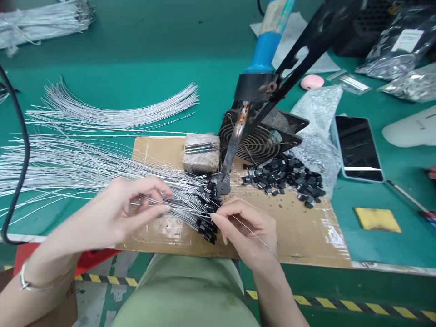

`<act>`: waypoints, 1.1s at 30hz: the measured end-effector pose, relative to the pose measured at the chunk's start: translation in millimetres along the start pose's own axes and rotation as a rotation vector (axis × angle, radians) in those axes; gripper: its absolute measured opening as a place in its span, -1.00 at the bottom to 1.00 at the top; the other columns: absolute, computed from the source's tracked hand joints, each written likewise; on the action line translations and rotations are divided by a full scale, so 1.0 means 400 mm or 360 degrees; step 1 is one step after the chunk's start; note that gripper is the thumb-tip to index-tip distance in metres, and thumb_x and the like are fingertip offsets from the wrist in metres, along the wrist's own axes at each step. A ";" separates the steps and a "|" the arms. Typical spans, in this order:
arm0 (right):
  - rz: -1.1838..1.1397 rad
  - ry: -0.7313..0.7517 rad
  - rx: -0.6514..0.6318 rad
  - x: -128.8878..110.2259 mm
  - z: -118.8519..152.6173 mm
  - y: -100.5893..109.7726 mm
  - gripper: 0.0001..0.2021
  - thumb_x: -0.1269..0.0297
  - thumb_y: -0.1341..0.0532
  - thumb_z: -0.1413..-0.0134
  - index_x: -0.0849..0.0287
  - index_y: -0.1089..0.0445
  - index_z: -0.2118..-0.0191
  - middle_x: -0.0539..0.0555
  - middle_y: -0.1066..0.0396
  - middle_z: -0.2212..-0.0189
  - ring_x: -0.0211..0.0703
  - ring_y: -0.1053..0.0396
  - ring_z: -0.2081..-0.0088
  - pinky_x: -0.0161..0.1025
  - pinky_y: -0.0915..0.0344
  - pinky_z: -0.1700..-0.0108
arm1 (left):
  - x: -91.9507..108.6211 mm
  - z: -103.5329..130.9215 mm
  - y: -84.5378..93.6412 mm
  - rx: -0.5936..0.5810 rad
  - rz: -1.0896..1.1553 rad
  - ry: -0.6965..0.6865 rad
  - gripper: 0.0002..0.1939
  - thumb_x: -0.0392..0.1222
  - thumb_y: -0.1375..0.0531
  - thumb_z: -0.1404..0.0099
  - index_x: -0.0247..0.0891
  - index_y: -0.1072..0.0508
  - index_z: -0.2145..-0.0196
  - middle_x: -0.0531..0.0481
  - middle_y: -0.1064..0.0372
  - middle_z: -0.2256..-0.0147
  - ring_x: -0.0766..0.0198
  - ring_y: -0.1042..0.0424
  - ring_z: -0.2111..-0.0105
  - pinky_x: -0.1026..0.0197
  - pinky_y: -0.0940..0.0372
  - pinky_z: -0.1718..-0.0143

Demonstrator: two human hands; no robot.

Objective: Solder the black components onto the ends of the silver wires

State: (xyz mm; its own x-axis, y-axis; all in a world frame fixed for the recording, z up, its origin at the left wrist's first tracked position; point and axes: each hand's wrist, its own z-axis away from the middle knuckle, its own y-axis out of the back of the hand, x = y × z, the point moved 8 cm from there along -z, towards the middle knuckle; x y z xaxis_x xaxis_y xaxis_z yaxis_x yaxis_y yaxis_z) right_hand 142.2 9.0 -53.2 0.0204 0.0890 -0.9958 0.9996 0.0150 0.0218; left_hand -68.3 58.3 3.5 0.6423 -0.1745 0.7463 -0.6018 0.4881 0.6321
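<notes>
My left hand [126, 211] is over a thick bundle of thin white wires [85, 159], thumb and forefinger closed on a wire. Black connectors [207, 227] sit on the bundle's right-hand ends. Just right of these ends, my right hand [250, 227] pinches a thin strand of solder wire [254, 234], which trails back across the palm toward the wrist. Its fingertips are close to a connector; whether they touch it I cannot tell. Above, a blue-handled soldering iron [265, 52] is clamped pointing down, its tip near the connectors.
A cardboard sheet [299, 236] covers the work spot. On it are a block with metal tips [201, 154] and a pile of black connectors [286, 177]. A fan [259, 136] stands behind the iron. Rightward lie a phone [358, 147] and yellow sponge [377, 220]. A black cable [23, 159] hangs left.
</notes>
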 end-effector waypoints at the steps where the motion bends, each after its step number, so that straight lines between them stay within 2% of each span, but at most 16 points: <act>1: 0.0011 -0.0005 0.0001 0.002 0.001 -0.001 -0.80 0.34 -0.36 -0.27 0.14 -0.50 0.42 -0.04 -0.36 0.53 -0.30 -0.28 0.52 -0.31 -0.17 0.51 | 0.015 0.001 -0.035 -0.0086 -0.0084 -0.0020 -0.80 -0.11 -0.30 -0.43 -0.04 -0.57 0.01 0.15 -0.44 0.53 0.31 -0.26 0.63 0.26 -0.12 0.62; 2: 0.0013 -0.0025 0.0001 0.006 0.003 -0.003 -0.80 0.34 -0.35 -0.28 0.14 -0.50 0.41 -0.05 -0.35 0.53 -0.31 -0.27 0.53 -0.32 -0.16 0.51 | 0.032 0.000 -0.061 -0.0089 -0.0146 -0.0057 -0.75 -0.12 -0.25 -0.47 -0.05 -0.51 -0.08 0.15 -0.43 0.50 0.30 -0.27 0.60 0.26 -0.18 0.54; 3: 0.0008 -0.0050 0.0005 0.011 0.005 -0.004 -0.81 0.32 -0.35 -0.29 0.14 -0.51 0.41 -0.05 -0.33 0.53 -0.32 -0.26 0.54 -0.32 -0.15 0.52 | 0.052 -0.003 -0.083 -0.0065 -0.0189 -0.0116 -0.75 -0.14 -0.22 -0.49 -0.09 -0.48 -0.09 0.11 -0.44 0.45 0.27 -0.35 0.50 0.25 -0.24 0.44; 5: -0.0012 -0.0104 0.0023 0.023 0.010 -0.002 -0.80 0.29 -0.34 -0.30 0.14 -0.51 0.40 -0.06 -0.32 0.52 -0.32 -0.25 0.55 -0.32 -0.15 0.52 | 0.084 -0.015 -0.121 -0.0051 -0.0173 -0.0216 -0.87 -0.22 -0.13 -0.53 -0.13 -0.49 0.09 0.06 -0.47 0.37 0.24 -0.40 0.38 0.23 -0.25 0.32; 7: -0.0041 -0.0156 0.0048 0.035 0.015 0.002 -0.78 0.26 -0.35 -0.29 0.14 -0.50 0.41 -0.06 -0.32 0.53 -0.33 -0.24 0.55 -0.32 -0.15 0.53 | 0.082 -0.033 -0.150 -0.0107 -0.0023 -0.0134 -0.83 -0.22 -0.09 -0.54 -0.15 -0.46 0.22 0.07 -0.41 0.42 0.25 -0.34 0.41 0.23 -0.18 0.39; 11: -0.0173 -0.0265 0.0083 0.053 0.024 0.003 -0.74 0.20 -0.38 -0.27 0.15 -0.48 0.44 -0.08 -0.32 0.54 -0.37 -0.21 0.60 -0.35 -0.13 0.57 | 0.040 -0.058 -0.196 -0.0370 0.0512 0.0208 -0.75 -0.06 -0.12 -0.55 -0.18 -0.42 0.29 0.14 -0.25 0.55 0.31 -0.16 0.56 0.25 -0.02 0.55; 14: -0.0329 -0.0449 0.0192 0.071 0.029 0.005 -0.71 0.12 -0.38 -0.27 0.15 -0.51 0.43 -0.09 -0.31 0.55 -0.41 -0.20 0.66 -0.36 -0.14 0.62 | 0.022 -0.069 -0.197 -0.0310 0.0765 0.0333 -0.73 -0.05 -0.17 -0.51 -0.20 -0.42 0.34 0.11 -0.28 0.52 0.33 -0.16 0.54 0.27 -0.05 0.52; 17: -0.0518 -0.0560 0.0375 0.086 0.035 0.023 -0.64 -0.03 -0.29 -0.34 0.15 -0.61 0.32 -0.03 -0.41 0.48 -0.35 -0.34 0.59 -0.36 -0.29 0.56 | 0.016 -0.077 -0.190 -0.0191 0.0872 0.0377 -0.77 -0.11 -0.21 -0.47 -0.21 -0.44 0.36 0.11 -0.29 0.51 0.35 -0.17 0.53 0.30 -0.05 0.51; 20: -0.0707 -0.0512 0.0360 0.094 0.033 0.033 -0.40 -0.22 -0.05 -0.43 0.15 -0.66 0.19 0.08 -0.52 0.41 -0.20 -0.47 0.47 -0.27 -0.47 0.49 | 0.017 -0.083 -0.182 -0.0126 0.0883 0.0394 -0.79 -0.14 -0.25 -0.43 -0.22 -0.47 0.38 0.11 -0.30 0.52 0.36 -0.16 0.54 0.30 -0.04 0.53; 22: -0.0726 -0.0481 0.0317 0.100 0.033 0.036 -0.35 -0.21 0.03 -0.46 0.15 -0.67 0.20 0.09 -0.54 0.44 -0.17 -0.49 0.49 -0.24 -0.50 0.50 | 0.019 -0.087 -0.175 -0.0089 0.0870 0.0393 -0.80 -0.15 -0.27 -0.40 -0.22 -0.48 0.40 0.10 -0.30 0.53 0.36 -0.17 0.55 0.30 -0.05 0.54; 25: -0.0627 -0.0492 0.0376 0.104 0.039 0.042 -0.51 -0.04 -0.10 -0.48 0.13 -0.67 0.25 0.05 -0.52 0.47 -0.23 -0.47 0.52 -0.30 -0.47 0.51 | 0.020 -0.091 -0.168 -0.0063 0.0866 0.0385 -0.81 -0.16 -0.29 -0.38 -0.21 -0.49 0.40 0.11 -0.32 0.54 0.37 -0.19 0.56 0.30 -0.06 0.55; 29: -0.0533 -0.0455 0.0365 0.081 0.033 0.024 -0.76 0.14 -0.28 -0.40 0.06 -0.70 0.20 0.02 -0.52 0.41 -0.32 -0.45 0.50 -0.39 -0.47 0.49 | 0.016 -0.090 -0.171 -0.0044 0.0866 0.0385 -0.82 -0.15 -0.29 -0.39 -0.20 -0.50 0.39 0.09 -0.36 0.51 0.36 -0.23 0.53 0.30 -0.11 0.53; 33: -0.0664 -0.0461 0.0302 0.072 0.023 -0.004 -0.86 0.23 -0.35 -0.33 0.00 -0.72 0.15 0.02 -0.55 0.37 -0.36 -0.43 0.53 -0.42 -0.45 0.52 | 0.013 -0.087 -0.175 -0.0003 0.0874 0.0403 -0.83 -0.11 -0.31 -0.38 -0.20 -0.50 0.36 0.07 -0.42 0.47 0.35 -0.25 0.53 0.30 -0.13 0.53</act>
State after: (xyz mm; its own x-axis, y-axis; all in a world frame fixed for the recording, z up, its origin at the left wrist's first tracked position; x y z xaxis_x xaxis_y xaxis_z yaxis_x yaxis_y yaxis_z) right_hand 141.2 2.4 -82.9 -0.4020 -0.1647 -0.9007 0.9087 -0.1924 -0.3704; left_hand -6.3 52.8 -44.2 0.3311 0.3125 0.8903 -0.8768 0.4505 0.1679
